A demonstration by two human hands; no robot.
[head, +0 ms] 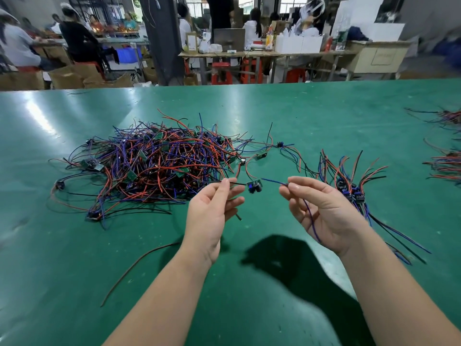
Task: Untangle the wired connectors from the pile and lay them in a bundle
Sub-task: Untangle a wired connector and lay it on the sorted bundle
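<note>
Head view, single entry.

- Tabletop (274, 108): green mat, far edge running across the upper third of the frame; workshop benches and seated people lie beyond it.
- Pile (154, 166): tangled red, blue and black wires with small green boards, left of centre and nearer the far edge than the near one. A few strays trail out of it toward the middle.
- Connector (254, 184): one small board with a blue part, held in the air between the hands, just off the pile's near right fringe.
- Left hand (209, 213): thumb and forefinger pinch the black wire (234, 183); the other fingers are loosely curled.
- Right hand (324, 213): fingertips pinch the blue wire (274, 181), whose tail runs down across the palm. The two leads are drawn apart, probably to straighten them and check that the piece is free.
- Bundle (349, 181): sorted pieces lying side by side, right of the right hand, heads together, so its near side looks like the likely place for this one.
- Further bundles (446, 166): at the right edge.
- Loose red wire (139, 265): near left, well apart from the pile.
- Room: open mat lies below and between the hands, giving an unobstructed short path rightward to the bundle.
</note>
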